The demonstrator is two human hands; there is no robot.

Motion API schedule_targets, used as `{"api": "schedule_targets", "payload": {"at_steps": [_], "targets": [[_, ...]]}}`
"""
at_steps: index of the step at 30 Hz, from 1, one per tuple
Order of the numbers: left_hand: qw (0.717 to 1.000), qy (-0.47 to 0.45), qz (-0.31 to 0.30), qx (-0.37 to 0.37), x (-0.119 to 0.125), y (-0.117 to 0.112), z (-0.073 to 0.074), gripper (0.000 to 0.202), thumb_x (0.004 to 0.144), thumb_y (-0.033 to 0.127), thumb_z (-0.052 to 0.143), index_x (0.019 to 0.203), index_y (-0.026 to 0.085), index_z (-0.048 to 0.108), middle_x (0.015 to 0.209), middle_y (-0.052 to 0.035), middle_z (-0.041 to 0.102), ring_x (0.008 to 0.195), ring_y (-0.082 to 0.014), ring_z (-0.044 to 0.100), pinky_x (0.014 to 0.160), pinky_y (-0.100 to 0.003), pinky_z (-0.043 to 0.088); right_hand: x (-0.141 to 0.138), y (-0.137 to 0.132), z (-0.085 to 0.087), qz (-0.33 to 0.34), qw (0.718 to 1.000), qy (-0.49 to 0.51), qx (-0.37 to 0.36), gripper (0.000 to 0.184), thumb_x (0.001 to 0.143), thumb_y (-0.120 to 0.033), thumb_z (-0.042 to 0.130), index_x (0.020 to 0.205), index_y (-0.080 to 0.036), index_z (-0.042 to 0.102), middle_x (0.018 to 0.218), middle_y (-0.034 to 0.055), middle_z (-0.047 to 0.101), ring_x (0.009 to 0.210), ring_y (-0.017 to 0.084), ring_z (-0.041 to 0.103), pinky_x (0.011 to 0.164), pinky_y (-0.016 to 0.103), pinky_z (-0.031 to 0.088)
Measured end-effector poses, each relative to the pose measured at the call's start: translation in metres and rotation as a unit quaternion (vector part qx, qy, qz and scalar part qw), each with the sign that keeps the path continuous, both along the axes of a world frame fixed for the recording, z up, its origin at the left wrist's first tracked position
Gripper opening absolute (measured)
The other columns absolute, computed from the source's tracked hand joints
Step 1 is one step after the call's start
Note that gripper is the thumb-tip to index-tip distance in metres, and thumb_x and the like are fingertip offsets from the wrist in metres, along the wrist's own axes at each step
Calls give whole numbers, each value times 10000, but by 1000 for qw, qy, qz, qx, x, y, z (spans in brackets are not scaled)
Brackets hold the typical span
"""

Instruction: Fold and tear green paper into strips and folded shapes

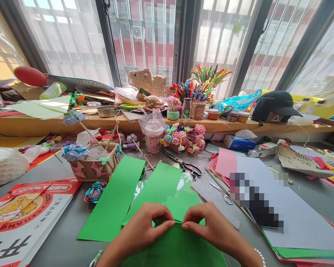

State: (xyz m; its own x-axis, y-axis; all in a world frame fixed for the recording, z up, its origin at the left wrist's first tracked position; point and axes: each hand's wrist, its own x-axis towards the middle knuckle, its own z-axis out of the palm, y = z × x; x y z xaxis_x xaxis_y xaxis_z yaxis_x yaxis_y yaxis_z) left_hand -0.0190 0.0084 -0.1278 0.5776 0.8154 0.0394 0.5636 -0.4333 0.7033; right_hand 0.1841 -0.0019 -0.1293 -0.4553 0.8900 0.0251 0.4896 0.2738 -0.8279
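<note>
A green paper sheet (180, 248) lies on the grey table right in front of me. My left hand (144, 224) and my right hand (211, 226) both pinch its far edge, fingertips almost meeting at the middle, fingers closed on the paper. Further green strips (114, 200) and another green piece (161, 183) lie just beyond the hands. A white bracelet shows on my right wrist.
Scissors (189, 168) and a smaller pair (225, 196) lie beyond my right hand. A woven basket (93, 165) with paper flowers stands at left, a flower bouquet (183, 139) and a drink cup (153, 135) behind. Stacked paper sheets (295, 211) fill the right; a red printed bag (25, 218) the left.
</note>
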Motion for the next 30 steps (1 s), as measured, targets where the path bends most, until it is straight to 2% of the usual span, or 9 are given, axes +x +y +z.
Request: {"api": "schedule_targets", "payload": {"at_steps": [3,7,11,14,17,20,23,28,30], "targets": [[1000,-8,12,-10,-2,2,1,210,772,294,493,697,156,633,641,8,626,604,-110,541,573,-176,397,-3,-1,-4,8,1000,-15,3,151,732,-252,563,695,-152,670,614,11,647,577,113,552,540,179,404],[996,-53,42,-50,-16,7,8,233,766,321,491,679,156,630,606,6,622,574,-115,563,548,-180,433,7,3,-1,-12,1000,-5,-13,149,722,-244,565,675,-140,662,598,9,627,568,106,525,534,182,388],[979,-133,130,-86,-25,12,12,207,722,344,542,691,160,633,644,-10,656,620,-150,609,591,-219,483,13,7,2,-55,997,30,-46,173,720,-275,563,648,-134,632,581,2,576,548,104,479,498,194,353],[959,-194,177,-108,-19,13,8,270,711,405,538,722,155,640,672,-27,676,650,-170,620,613,-247,494,12,9,2,-108,985,110,-74,206,708,-329,575,637,-137,599,558,-17,521,529,98,441,477,200,322],[949,-222,141,-173,-2,9,0,331,708,448,532,733,134,638,679,-44,684,642,-175,625,607,-263,498,7,9,-1,-151,964,193,-98,246,698,-369,585,633,-132,576,551,-30,479,532,92,413,486,204,309],[941,-232,135,-206,13,5,-7,296,681,420,583,606,135,604,602,-24,673,617,-171,624,597,-259,494,2,7,-4,-157,952,230,-125,263,690,-379,593,629,-126,561,554,-32,466,533,87,401,495,206,304],[931,-242,164,-218,18,4,-11,299,675,408,592,547,140,565,525,0,646,553,-154,609,571,-253,484,-2,6,-5,-133,953,226,-151,272,669,-389,610,621,-128,551,538,-38,455,519,86,400,488,207,304],[918,-217,96,-318,15,4,-14,319,638,430,608,537,132,554,479,4,608,480,-139,575,513,-249,455,-5,6,-6,-100,961,211,-150,297,683,-424,583,646,-130,576,545,-38,460,538,92,432,517,210,352],[921,-207,83,-318,16,4,-13,331,639,440,599,520,136,540,473,12,585,476,-132,558,510,-241,442,-6,6,-7,-109,962,204,-148,308,675,-435,587,626,-132,563,531,-42,453,522,89,430,506,208,358]]}}
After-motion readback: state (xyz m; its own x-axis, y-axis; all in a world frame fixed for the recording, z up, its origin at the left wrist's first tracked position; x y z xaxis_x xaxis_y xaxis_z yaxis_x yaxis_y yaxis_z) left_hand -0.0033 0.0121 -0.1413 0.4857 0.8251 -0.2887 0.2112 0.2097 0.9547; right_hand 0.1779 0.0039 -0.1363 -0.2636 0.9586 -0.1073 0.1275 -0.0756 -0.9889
